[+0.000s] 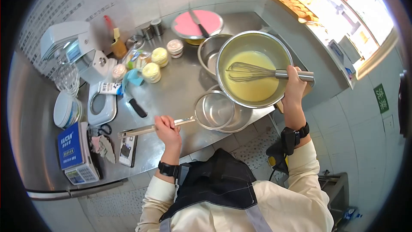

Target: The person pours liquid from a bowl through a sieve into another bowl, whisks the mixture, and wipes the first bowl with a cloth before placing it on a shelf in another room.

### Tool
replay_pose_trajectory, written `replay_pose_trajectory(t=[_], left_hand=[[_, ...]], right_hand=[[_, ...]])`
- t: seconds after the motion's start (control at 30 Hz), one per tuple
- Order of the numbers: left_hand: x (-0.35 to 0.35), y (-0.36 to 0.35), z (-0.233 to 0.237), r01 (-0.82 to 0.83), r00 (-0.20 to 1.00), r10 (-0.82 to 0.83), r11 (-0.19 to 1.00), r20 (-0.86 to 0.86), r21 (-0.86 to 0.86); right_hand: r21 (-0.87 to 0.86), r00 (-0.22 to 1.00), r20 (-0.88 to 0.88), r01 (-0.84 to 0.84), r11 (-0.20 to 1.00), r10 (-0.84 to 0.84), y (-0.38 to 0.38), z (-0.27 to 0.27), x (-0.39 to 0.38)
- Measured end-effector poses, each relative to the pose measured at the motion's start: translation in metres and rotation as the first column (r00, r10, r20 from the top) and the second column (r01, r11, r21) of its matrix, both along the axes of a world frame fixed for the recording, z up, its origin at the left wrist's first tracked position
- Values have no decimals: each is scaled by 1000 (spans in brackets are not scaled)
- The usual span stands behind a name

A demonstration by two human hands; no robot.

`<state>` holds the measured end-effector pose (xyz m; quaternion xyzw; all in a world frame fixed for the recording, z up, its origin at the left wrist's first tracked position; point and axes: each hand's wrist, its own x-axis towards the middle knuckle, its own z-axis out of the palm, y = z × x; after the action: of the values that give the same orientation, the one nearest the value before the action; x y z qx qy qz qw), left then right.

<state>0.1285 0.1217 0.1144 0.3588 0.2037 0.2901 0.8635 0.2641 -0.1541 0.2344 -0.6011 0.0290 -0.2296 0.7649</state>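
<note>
My left hand (168, 129) is closed around the long metal handle of a fine-mesh strainer (207, 111). The strainer's round basket lies over a metal bowl (241, 120) near the counter's front edge. My right hand (294, 89) grips the right rim of a steel mixing bowl (223, 82), with the whisk's handle held under the thumb. Pale yellow liquid (253, 91) fills the bottom of this raised bowl, which tilts slightly. The whisk's (253, 72) wires rest in the liquid. The raised bowl partly hides the bowl under the strainer.
Behind stand another metal bowl (206, 56) and a pink-topped bowl (182, 25) with a spatula across it. Small cream-filled cups (151, 74), a black-handled tool (137, 108), a phone (127, 151), a blue box (71, 148) and a stand mixer (92, 62) occupy the left.
</note>
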Motion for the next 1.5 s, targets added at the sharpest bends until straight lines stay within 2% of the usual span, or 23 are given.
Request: replay_pose_trajectory(t=[0.13, 0.2, 0.33, 0.5, 0.6, 0.7, 1.13, 1.5], left_hand=[[23, -36, -1, 45, 997, -43, 999, -64, 29], [29, -50, 2, 23, 998, -21, 999, -57, 24], [31, -65, 5, 72, 997, -71, 994, -16, 79], [29, -70, 9, 80, 997, -80, 989, -10, 121], [31, -71, 7, 60, 998, -63, 990, 15, 129], [32, -72, 4, 15, 1000, -17, 986, 16, 164], [33, -68, 14, -3, 1000, 2, 990, 5, 140], [35, -67, 14, -38, 999, 38, 994, -1, 105]], right_hand=[[43, 995, 1, 102, 994, -102, -30, -4, -9], [-87, 984, 63, 173, 981, -168, -42, -12, -13], [-107, 970, 74, 240, 965, -233, -46, -13, -24], [-133, 967, 128, 239, 962, -222, -48, -19, -21], [-210, 957, 127, 284, 935, -262, -44, -19, -17], [-207, 956, 157, 277, 938, -248, -42, -20, -12], [-171, 962, 164, 245, 954, -218, -29, -15, -2], [-235, 963, 179, 243, 941, -203, -23, -3, -3]])
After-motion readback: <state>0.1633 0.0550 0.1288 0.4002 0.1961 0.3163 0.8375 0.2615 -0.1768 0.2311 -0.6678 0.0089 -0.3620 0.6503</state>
